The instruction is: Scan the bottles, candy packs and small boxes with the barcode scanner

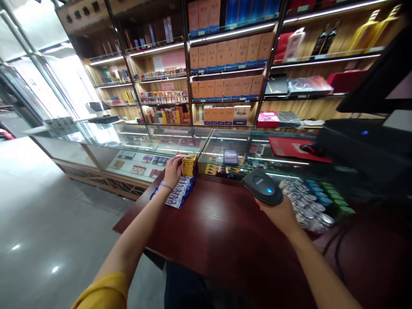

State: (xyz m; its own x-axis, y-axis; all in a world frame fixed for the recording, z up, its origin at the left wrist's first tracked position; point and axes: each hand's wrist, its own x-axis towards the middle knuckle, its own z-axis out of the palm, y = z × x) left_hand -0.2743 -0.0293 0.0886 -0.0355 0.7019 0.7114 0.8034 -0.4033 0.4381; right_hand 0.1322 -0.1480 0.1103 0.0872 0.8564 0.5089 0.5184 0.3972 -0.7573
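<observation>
Scanner [262, 189] up in the right hand [281, 212], head view, black, blue light showing on top, hanging above the brown tabletop [209, 219]. Fingers wrapped around the handle, mostly hidden beneath the body. Probably light, stiff in that casing, best gripped right there, below the broad head.

Now across to the left hand [173, 172]: fingers bent over the left side of the yellow packet stack [189, 166], touching, at the far end of the tabletop, near the glass case [238, 139]. Firm pinch or loose touch? Cannot tell from here. Likely light and soft, prone to sliding apart; best pressed together from both sides.

Nearer, partly under the wrist, blue-and-silver packets [180, 194], lying flat in a row. Shiny wrappers, so probably slippery; easiest taken by an end, gently, to spare the contents from crushing.
</observation>
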